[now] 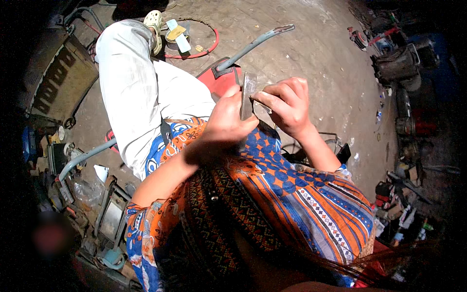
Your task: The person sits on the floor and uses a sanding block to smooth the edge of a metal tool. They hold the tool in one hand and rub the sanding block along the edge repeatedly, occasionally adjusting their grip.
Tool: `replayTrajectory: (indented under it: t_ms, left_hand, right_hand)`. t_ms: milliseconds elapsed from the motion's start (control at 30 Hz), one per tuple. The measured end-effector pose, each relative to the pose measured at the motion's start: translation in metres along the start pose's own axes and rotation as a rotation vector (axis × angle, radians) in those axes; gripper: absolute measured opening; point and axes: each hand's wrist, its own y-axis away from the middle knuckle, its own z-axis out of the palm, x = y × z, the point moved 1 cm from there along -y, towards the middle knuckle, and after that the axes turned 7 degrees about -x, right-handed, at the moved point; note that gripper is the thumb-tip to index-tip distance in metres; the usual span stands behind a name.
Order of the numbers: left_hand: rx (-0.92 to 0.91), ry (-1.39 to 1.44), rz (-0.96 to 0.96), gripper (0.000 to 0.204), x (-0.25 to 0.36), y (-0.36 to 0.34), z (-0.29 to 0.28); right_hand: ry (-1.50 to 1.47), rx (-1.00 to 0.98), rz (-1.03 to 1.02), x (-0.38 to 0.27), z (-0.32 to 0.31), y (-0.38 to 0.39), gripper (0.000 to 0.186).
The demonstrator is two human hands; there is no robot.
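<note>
The flat grey piece (pixel 247 97) is partly hidden behind the left hand (pixel 224 124).

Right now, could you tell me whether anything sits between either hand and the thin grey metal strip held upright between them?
Nothing visible does. The left hand and the right hand both grip the thin grey metal strip directly, above the orange and blue patterned cloth.

2 hands meet over the lap: left hand (pixel 226 124) and right hand (pixel 287 104), a flat metal piece (pixel 247 95) upright between them, touching both. Bent pipe (pixel 253 46) lies on the floor beyond the hands. Hoop (pixel 214 41) further beyond, to the left. Clutter of tools (pixel 399 63) far right.
</note>
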Motion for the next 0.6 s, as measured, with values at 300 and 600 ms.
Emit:
replayTrajectory:
  t_ms: [300,600]
  left_hand:
    - [0.014,0.057,0.02,0.032,0.0021,-0.0014,0.0027]
    - [0.012,0.004,0.035,0.029,0.0037,-0.0016,0.0003]
  right_hand:
    - [-0.032,-0.024,-0.003,-0.0026,-0.0011,-0.0037,0.029]
    - [-0.009,-0.045,-0.013,0.0006,-0.0049,-0.0021,0.028]
